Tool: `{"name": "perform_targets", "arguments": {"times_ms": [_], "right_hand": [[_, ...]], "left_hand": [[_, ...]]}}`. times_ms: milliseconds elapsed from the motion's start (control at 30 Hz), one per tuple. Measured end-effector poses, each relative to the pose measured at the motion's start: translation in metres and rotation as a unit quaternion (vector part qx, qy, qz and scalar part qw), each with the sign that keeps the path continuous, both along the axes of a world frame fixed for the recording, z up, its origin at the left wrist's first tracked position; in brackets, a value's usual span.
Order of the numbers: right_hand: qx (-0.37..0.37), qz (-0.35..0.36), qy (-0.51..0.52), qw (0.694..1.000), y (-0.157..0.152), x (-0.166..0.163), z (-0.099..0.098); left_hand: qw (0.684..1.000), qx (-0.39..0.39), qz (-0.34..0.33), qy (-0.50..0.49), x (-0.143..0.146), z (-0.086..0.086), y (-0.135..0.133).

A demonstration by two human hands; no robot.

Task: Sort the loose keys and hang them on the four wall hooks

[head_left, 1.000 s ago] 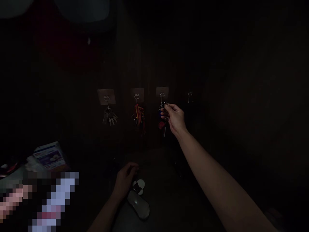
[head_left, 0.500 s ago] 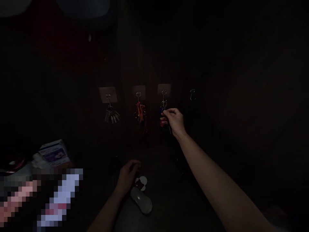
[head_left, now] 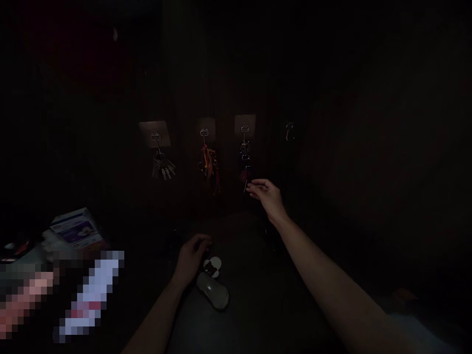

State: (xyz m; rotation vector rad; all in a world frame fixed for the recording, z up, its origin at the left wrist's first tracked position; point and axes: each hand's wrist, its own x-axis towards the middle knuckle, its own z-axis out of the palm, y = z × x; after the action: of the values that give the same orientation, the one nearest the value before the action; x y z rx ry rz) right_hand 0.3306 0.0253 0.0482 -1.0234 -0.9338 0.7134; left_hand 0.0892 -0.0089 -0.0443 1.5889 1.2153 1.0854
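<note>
My right hand (head_left: pixel 271 197) is beside a hanging bunch of keys (head_left: pixel 245 169) with a dark blue piece and a reddish tag. Its fingertips are at the lowest key, slightly parted, and the bunch hangs by its rings from a metal hook (head_left: pixel 245 129). Whether a fingertip still touches the key is hard to see in the dark. Low on the dark surface rests my left hand (head_left: pixel 190 258), fingers loosely bent and holding nothing. Close to it lie a white flower-shaped charm (head_left: pixel 213 265) with a dark figure and a smooth grey rounded object (head_left: pixel 214 292).
Left along the wall, a key bunch (head_left: pixel 162 166) and an orange-red braided cord (head_left: pixel 208 164) hang from adhesive hooks. Another hook (head_left: pixel 290 131) is at the right. A purple-and-white box (head_left: pixel 78 230) stands at left, near blurred-out items.
My right hand has moved down the key bunch, its pinch loosened, and the bunch hangs below the hook. My left hand stays by the grey object. The view has shifted slightly.
</note>
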Motion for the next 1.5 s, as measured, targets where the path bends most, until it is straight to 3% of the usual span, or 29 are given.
{"name": "perform_targets", "arguments": {"times_ms": [267,500,700,900,1000,1133,1300,1500], "right_hand": [[-0.063,0.005,-0.013,0.998,-0.026,0.004,-0.042],[-0.083,0.037,-0.077,0.993,-0.026,-0.005,-0.077],[-0.077,0.047,-0.153,0.984,-0.028,-0.002,-0.074],[-0.077,0.007,-0.228,0.971,-0.028,0.011,-0.073],[-0.081,0.007,-0.254,0.964,-0.027,0.018,-0.074],[-0.102,0.002,-0.325,0.940,-0.028,0.029,-0.073],[-0.122,-0.017,-0.374,0.919,-0.032,0.046,-0.068],[-0.146,-0.010,-0.393,0.908,-0.036,0.065,-0.065]], "left_hand": [[0.999,-0.016,0.008,-0.044,-0.003,0.002,0.001],[0.995,-0.028,0.047,-0.088,-0.006,0.006,-0.002],[0.986,-0.023,0.092,-0.140,-0.015,0.014,-0.002],[0.944,0.040,0.255,-0.203,-0.048,0.026,0.008],[0.924,0.024,0.306,-0.227,-0.066,0.026,0.014],[0.925,-0.007,0.303,-0.228,-0.078,0.021,0.021],[0.939,0.026,0.290,-0.181,-0.081,0.018,0.023],[0.961,0.046,0.270,-0.026,-0.080,0.022,0.020]]}}
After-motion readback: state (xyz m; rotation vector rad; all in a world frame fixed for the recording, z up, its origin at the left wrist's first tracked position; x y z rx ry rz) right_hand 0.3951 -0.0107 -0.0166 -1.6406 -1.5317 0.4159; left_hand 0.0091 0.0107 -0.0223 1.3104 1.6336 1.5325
